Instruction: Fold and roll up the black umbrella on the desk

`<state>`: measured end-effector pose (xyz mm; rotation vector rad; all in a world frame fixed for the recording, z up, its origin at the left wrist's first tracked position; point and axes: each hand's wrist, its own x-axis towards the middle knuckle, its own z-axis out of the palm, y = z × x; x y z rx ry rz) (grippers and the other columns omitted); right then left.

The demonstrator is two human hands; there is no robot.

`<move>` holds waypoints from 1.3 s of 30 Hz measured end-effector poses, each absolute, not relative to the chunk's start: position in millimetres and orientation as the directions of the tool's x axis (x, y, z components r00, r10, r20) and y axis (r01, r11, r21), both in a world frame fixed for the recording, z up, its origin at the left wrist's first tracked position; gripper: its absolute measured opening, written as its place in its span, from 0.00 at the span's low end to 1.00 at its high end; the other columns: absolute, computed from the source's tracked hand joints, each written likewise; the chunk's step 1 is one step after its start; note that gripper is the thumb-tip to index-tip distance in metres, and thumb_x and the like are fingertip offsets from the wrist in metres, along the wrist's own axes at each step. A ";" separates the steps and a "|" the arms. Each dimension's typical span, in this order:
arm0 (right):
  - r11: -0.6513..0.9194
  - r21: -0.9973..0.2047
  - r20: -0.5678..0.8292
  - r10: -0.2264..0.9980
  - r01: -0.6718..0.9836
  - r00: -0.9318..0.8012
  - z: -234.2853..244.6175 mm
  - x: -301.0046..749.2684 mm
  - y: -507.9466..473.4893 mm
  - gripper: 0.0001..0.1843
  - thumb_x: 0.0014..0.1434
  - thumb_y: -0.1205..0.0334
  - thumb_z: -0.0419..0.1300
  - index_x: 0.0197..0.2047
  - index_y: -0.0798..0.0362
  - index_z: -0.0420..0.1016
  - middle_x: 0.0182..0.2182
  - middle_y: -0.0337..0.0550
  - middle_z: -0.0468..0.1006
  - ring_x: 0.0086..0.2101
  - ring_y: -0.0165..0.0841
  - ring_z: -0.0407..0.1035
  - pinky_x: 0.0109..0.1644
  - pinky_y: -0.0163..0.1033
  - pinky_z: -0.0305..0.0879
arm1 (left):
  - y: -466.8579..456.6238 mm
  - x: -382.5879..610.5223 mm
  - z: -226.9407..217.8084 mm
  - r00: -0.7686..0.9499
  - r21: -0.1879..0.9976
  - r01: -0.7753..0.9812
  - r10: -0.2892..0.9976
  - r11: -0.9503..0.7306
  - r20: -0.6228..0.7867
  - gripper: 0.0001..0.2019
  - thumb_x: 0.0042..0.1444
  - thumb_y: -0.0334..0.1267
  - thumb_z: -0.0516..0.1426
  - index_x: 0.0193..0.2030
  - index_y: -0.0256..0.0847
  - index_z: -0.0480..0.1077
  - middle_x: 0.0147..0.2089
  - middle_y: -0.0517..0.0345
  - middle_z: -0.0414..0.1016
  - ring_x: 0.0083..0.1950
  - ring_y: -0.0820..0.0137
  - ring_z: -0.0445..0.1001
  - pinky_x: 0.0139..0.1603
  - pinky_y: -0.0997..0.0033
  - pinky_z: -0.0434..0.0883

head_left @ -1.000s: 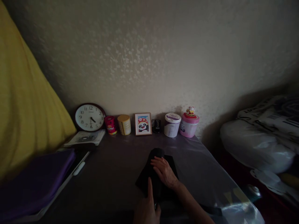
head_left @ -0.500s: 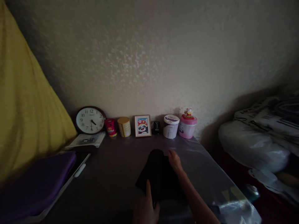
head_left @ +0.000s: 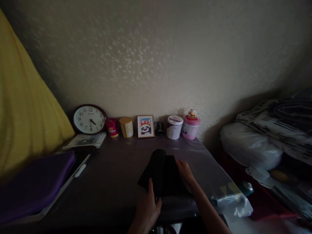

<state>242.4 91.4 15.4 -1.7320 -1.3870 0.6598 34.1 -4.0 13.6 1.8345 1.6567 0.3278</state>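
Note:
A black piece of cloth (head_left: pixel 159 170) lies folded on the dark table (head_left: pixel 109 182) in front of me. My left hand (head_left: pixel 147 211) rests at its near edge, thumb stretched up along the fabric, the other fingers hidden in the dim light. My right hand (head_left: pixel 186 172) sits at the cloth's right edge, fingers curled against the fabric. Whether either hand pinches the cloth is not clear.
Along the wall stand a round clock (head_left: pixel 89 119), a red tin (head_left: pixel 112 127), a yellow tin (head_left: pixel 126 127), a small framed panda picture (head_left: pixel 145 126), a white tub (head_left: pixel 174 127) and a pink tub (head_left: pixel 190 126). A purple folder (head_left: pixel 36 182) lies left, a yellow curtain (head_left: pixel 21 107) behind it. Bagged bedding (head_left: pixel 253 149) piles up right.
My right hand slid from the top of the cloth to its far right corner, then back along the right edge. The left hand stayed at the near edge.

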 end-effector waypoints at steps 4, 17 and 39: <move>-0.045 -0.754 0.134 0.966 0.656 0.220 17.3 234.6 95.9 0.19 0.55 0.54 0.48 0.33 0.57 0.75 0.29 0.45 0.77 0.32 0.35 0.70 0.34 0.35 0.61 | -4.1 33.8 13.7 0.173 0.603 0.798 0.958 -0.001 -0.228 0.36 0.56 0.40 0.48 0.65 0.31 0.30 0.42 0.49 0.75 0.43 0.68 0.73 0.39 0.74 0.63; -0.054 -0.640 0.149 0.970 0.767 0.193 29.7 200.4 114.2 0.14 0.56 0.60 0.52 0.43 0.55 0.73 0.36 0.48 0.78 0.38 0.36 0.71 0.40 0.35 0.60 | -4.0 33.9 16.1 0.177 0.595 0.803 0.950 0.012 -0.258 0.37 0.56 0.39 0.48 0.65 0.31 0.28 0.41 0.48 0.75 0.39 0.67 0.74 0.35 0.73 0.62; 0.027 -0.554 0.161 0.984 0.832 0.075 38.2 158.0 115.4 0.16 0.59 0.63 0.51 0.49 0.59 0.69 0.36 0.51 0.79 0.40 0.39 0.72 0.41 0.37 0.62 | -3.0 33.7 22.5 0.188 0.594 0.804 0.939 0.021 -0.288 0.37 0.56 0.37 0.48 0.65 0.31 0.27 0.45 0.46 0.74 0.44 0.65 0.73 0.39 0.72 0.63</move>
